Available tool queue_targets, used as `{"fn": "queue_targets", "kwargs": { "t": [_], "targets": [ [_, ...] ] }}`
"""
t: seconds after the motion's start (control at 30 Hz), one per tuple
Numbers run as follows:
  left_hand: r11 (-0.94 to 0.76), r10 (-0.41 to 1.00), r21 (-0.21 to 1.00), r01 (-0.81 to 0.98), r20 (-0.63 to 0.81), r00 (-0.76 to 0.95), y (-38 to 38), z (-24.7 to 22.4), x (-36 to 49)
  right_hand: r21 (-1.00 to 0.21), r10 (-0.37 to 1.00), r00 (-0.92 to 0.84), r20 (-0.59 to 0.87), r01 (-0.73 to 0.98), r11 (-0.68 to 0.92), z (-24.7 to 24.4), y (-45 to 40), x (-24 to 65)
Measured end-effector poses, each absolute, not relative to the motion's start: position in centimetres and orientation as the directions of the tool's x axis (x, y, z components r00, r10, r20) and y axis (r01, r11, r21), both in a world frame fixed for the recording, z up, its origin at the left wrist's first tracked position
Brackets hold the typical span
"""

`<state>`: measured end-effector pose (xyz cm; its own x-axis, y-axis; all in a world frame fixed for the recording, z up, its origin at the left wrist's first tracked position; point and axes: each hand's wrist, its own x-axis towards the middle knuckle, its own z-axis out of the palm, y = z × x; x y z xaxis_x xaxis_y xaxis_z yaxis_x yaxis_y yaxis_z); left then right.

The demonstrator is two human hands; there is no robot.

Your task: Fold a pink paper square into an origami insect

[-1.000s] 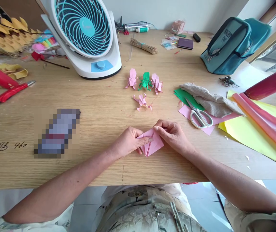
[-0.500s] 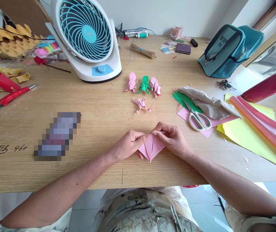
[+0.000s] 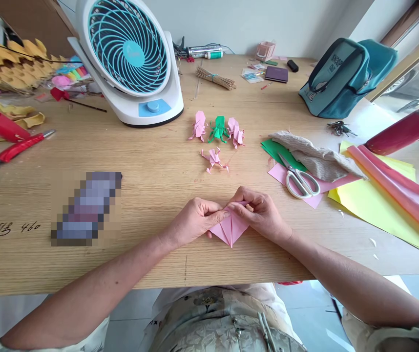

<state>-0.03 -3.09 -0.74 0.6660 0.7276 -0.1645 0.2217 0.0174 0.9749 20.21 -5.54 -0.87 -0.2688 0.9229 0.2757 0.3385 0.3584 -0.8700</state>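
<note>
Near the front edge of a wood-grain surface (image 3: 151, 195), slightly right of its middle, a person's two bare hands hold a folded piece of pink origami paper (image 3: 237, 230). The left hand (image 3: 198, 220) grasps its upper left side between thumb and fingers; the right hand (image 3: 259, 212) pinches it along the top, toward the upper right. The thumbs almost meet over the paper, whose creases run down to a single point facing the front edge. Whether the paper touches the surface is unclear.

Beyond the hands, toward the back edge, sits a small pink paper figure with thin limbs (image 3: 214, 158). Just behind it, three more stand in a row: a pink figure on the left (image 3: 199, 124), a green figure (image 3: 219, 128) between, and another pink figure on the right (image 3: 236, 132).

Toward the right edge, white-handled scissors (image 3: 295, 171) lie over pink and green sheets, beside a crumpled grey cloth (image 3: 315, 155). Nearer the front right corner are yellow sheets (image 3: 378, 210). A teal bag (image 3: 341, 80) stands near the back right corner. Left of the row of figures is a white-and-blue fan (image 3: 132, 58).
</note>
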Motion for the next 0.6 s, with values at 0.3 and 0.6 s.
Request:
{"fn": "queue_targets", "kwargs": {
  "t": [0.3,0.6],
  "targets": [
    [-0.151,0.787,0.952,0.265,-0.047,0.615,-3.10,-1.33,0.18,-0.887,0.932,-0.262,0.250,0.323,0.329,-0.76,-5.69,19.88],
    [-0.326,0.850,0.873,0.364,0.102,0.516,-3.51,-0.35,0.28,-0.993,0.960,-0.278,0.040,0.098,0.070,-1.50,-5.29,19.84]
  ]
}}
